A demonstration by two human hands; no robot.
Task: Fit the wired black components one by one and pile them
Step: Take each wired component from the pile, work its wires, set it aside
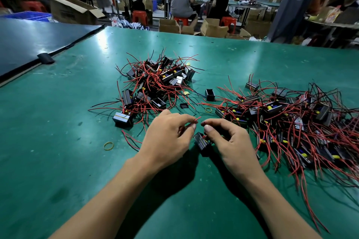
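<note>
Left hand (169, 132) pinches red wire (195, 120). Right hand (229, 141) grips black component (201, 141) at frame centre, low over table (58, 141). Component likely light, rigid; wire limp, snag-prone, so hold by casing. Centre pile (155, 83) beyond hands, right pile (291, 122) at frame right.

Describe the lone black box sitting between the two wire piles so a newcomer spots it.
On the green table, find the left pile and right pile of red-wired parts. One small black box stands in the gap between them. Unlike its neighbours, it has no wires.
</note>
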